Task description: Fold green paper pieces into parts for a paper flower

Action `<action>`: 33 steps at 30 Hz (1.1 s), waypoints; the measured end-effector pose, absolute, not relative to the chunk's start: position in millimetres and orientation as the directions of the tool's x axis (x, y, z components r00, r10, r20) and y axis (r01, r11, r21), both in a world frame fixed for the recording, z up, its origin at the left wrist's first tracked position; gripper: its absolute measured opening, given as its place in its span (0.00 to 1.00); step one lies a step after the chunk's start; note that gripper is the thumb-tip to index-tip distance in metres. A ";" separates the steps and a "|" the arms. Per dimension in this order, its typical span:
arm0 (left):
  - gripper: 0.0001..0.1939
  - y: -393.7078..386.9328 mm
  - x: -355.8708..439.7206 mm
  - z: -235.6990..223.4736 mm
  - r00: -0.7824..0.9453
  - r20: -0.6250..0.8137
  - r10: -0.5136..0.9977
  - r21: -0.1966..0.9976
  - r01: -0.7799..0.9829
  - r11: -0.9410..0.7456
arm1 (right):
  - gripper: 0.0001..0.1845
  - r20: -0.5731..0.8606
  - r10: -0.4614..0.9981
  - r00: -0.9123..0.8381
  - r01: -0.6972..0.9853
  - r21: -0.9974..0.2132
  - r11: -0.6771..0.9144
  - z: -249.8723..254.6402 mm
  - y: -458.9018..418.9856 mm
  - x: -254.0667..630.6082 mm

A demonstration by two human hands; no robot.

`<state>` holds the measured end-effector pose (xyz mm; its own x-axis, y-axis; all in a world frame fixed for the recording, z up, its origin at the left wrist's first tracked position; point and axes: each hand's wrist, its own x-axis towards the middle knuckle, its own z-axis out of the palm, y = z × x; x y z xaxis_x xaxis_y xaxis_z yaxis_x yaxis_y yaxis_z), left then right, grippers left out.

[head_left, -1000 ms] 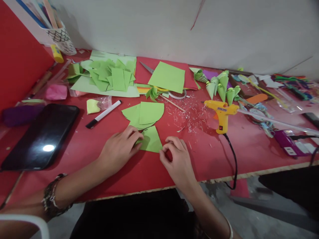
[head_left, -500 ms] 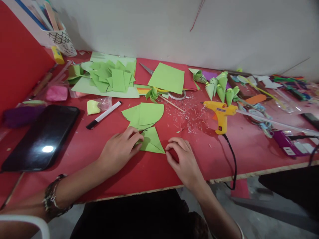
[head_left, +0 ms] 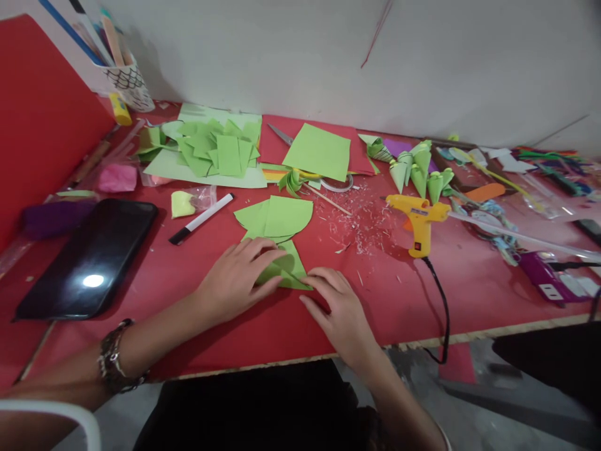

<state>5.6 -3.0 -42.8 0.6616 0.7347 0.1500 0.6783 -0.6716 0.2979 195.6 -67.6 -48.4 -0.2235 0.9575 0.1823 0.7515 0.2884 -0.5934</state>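
A folded piece of green paper (head_left: 292, 263) lies on the red tabletop in front of me, its point toward the right. My left hand (head_left: 241, 270) holds its left part, fingers curved over the top and thumb at the lower edge, hiding that side. At the right corner, the fingertips of my right hand (head_left: 335, 304) touch the paper; its thumb is apart and below the tip. Just behind lie rounded green paper pieces (head_left: 288, 216), partly overlapping. A white marker (head_left: 201, 219) with a black cap rests to their left.
A yellow glue gun (head_left: 417, 219) with a black cord lies right, near paper scraps and rolled green paper cones (head_left: 413, 169). Behind are a pile of green paper cutouts (head_left: 228, 153), scissors (head_left: 280, 134) and a green sheet (head_left: 319, 150). A black phone (head_left: 89, 257) lies left.
My right hand has moved left onto the paper's right corner. My left hand has shifted right over the paper, covering more of it. The whole view has shifted slightly.
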 end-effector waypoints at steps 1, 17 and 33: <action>0.15 -1.4 7.0 -41.7 0.685 0.152 0.713 0.294 0.657 -0.694 | 0.09 0.180 0.959 -0.218 0.742 -0.607 0.283 -48.0 -67.0 196.0; 0.15 2.6 16.2 -50.3 0.722 0.095 0.685 0.359 0.617 -0.700 | 0.04 0.189 0.977 -0.100 0.670 -0.713 0.207 -47.3 -65.7 196.2; 0.13 -0.3 17.8 -50.6 0.737 0.125 0.664 0.275 0.618 -0.737 | 0.05 0.195 0.981 -0.012 0.742 -0.656 0.140 -48.0 -69.7 189.3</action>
